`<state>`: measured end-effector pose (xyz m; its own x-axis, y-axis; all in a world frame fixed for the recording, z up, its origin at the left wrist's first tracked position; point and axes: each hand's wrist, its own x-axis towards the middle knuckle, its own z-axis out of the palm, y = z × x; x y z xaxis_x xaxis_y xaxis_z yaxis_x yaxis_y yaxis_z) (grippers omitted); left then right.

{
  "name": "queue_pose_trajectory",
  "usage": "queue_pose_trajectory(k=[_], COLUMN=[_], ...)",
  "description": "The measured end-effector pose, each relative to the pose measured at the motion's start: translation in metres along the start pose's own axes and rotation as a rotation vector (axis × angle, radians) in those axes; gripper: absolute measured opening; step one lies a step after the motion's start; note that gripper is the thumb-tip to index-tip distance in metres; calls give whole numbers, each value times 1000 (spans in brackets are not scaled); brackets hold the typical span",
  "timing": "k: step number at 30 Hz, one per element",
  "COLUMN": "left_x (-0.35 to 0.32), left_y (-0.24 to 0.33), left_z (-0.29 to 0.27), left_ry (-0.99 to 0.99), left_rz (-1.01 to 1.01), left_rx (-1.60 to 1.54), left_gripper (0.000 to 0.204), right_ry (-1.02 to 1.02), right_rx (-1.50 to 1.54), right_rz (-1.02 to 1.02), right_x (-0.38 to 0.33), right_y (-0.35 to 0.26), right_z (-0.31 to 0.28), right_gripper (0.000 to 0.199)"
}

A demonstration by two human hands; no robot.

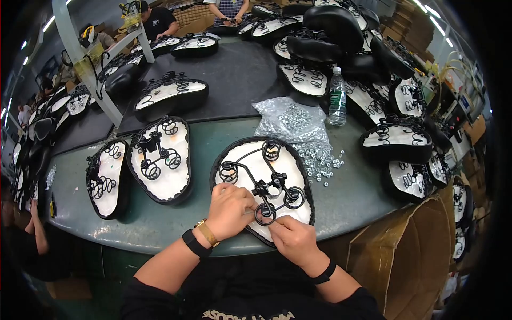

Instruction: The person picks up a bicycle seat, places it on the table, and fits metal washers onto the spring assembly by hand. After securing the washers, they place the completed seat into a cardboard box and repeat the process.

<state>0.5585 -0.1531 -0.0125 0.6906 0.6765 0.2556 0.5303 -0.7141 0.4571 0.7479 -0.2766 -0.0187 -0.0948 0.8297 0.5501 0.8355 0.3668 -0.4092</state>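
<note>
An upturned bicycle saddle [250, 160] with a white underside, black rim and black wire springs lies on the green table right in front of me. My left hand [229, 209] rests on its near edge with the fingers curled against the black spring coil and clamp [272, 192]. My right hand [293, 238] pinches the lower coil at the saddle's near tip. Whether a small part sits between the fingers cannot be seen.
Two more upturned saddles [160, 160] [106, 178] lie to the left, and many others crowd the back and right. A clear bag of small metal nuts [293, 122] has spilled beside a plastic water bottle [336, 96]. A cardboard box [410, 250] stands at the right. Other people work at the far end.
</note>
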Motion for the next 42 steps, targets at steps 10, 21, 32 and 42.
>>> queue_pose_trajectory(k=[10,21,32,42], left_x=[-1,-22,-52,-50], left_y=[2,19,64,68], left_z=[-2,-6,-13,-2], left_ry=[-46,-1,77,59], left_rz=[-8,-62,57,102], left_rx=[5,-106,300,344], left_gripper=[9,19,81,90], right_ry=[3,33,45,-23], right_rx=[-7,-37,-22,-84], right_rz=[14,37,38,41], right_x=[-2,0,-1,6], right_y=[-1,0,2,-3], right_z=[1,2,3,2], right_gripper=[27,16,27,6])
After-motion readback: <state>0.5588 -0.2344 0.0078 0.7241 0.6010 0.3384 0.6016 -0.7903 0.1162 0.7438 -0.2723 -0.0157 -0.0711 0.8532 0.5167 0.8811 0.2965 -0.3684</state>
